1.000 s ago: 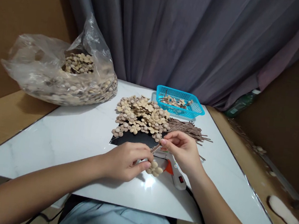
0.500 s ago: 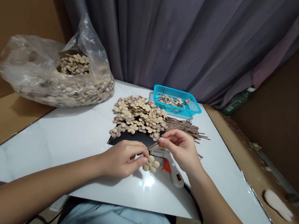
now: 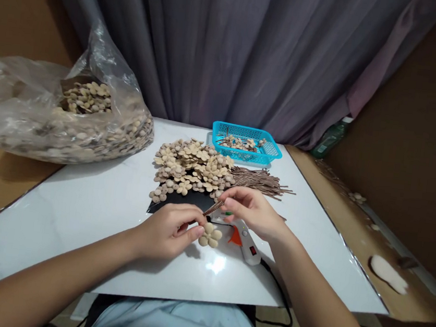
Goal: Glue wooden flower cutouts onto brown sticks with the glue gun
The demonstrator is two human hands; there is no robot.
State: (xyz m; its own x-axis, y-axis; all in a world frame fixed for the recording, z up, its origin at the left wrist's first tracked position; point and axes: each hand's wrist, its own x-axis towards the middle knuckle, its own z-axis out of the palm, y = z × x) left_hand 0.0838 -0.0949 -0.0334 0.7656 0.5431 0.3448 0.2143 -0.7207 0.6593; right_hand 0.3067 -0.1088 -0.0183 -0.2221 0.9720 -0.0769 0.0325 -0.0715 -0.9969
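Note:
My left hand (image 3: 171,230) pinches a beige five-petal flower (image 3: 210,235) between thumb and fingers, low over the white table. In my right hand (image 3: 254,213), thumb and fingertips close on a thin brown stem (image 3: 213,208), whose lower end reaches the left fingers just above the flower. Whether stem and flower touch is hidden. Beneath the right hand lies a white glue gun (image 3: 250,247) with an orange trigger, its nozzle end partly covered. Behind the hands, a heap of similar flowers (image 3: 198,164) rests partly on a black sheet (image 3: 182,199), with a bundle of brown stems (image 3: 261,181) at its right.
A blue plastic basket (image 3: 242,157) holding flowers and stems stands at the back. A large clear bag (image 3: 86,143) full of flowers sits at the left. Behind hangs a grey curtain (image 3: 215,48). The glue gun's black cord (image 3: 278,286) runs off the front edge.
The whole view has shifted, so most things appear further left. Both hands keep their hold on flower and stem, and the right fingers have spread slightly.

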